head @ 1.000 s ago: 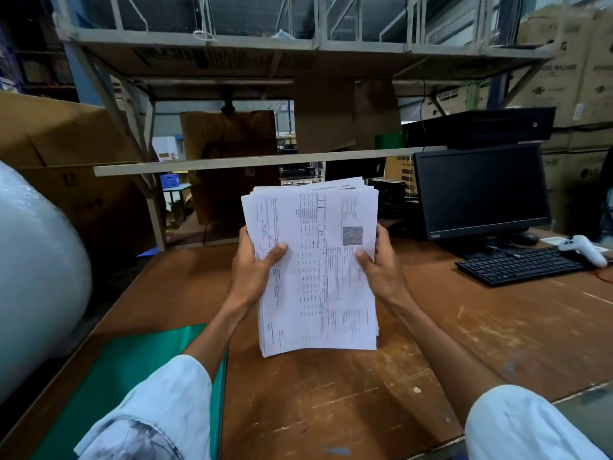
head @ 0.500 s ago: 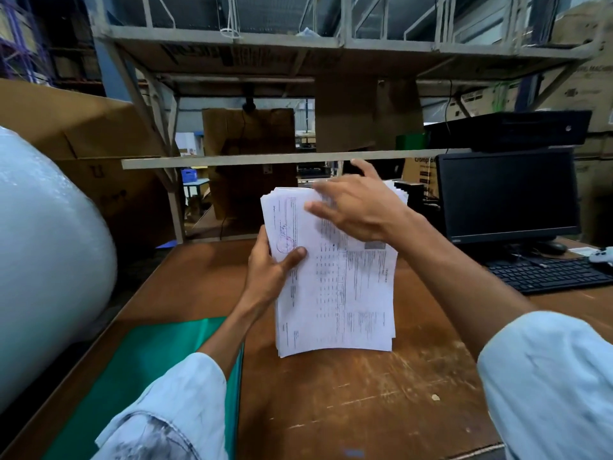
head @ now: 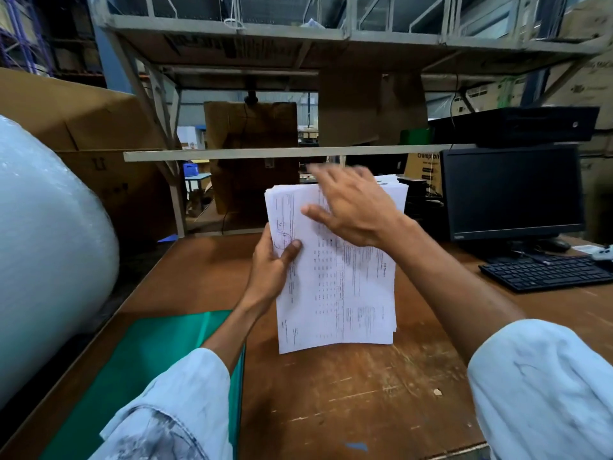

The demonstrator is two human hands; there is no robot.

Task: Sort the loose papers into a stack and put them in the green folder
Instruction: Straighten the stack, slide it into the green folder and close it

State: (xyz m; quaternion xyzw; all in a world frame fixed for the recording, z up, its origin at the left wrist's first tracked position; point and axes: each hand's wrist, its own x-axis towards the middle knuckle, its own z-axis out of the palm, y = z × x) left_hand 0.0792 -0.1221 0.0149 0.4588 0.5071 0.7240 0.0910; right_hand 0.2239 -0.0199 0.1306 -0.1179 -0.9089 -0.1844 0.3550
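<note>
A stack of printed white papers (head: 341, 293) stands upright on its bottom edge on the brown wooden table (head: 365, 400). My left hand (head: 272, 270) grips the stack's left edge, thumb across the front sheet. My right hand (head: 348, 204) is flat with fingers spread over the stack's top edge, blurred by motion and holding nothing. The green folder (head: 156, 370) lies flat on the table at the lower left, partly under my left sleeve.
A big roll of bubble wrap (head: 46, 260) fills the left side. A black monitor (head: 510, 194), keyboard (head: 547, 272) and a white handheld device (head: 602, 252) sit at the right. Metal shelving and cardboard boxes stand behind the table.
My right hand let go of the stack's right edge, rose and now lies over the top edge. The left hand keeps its grip. The camera has turned slightly left.
</note>
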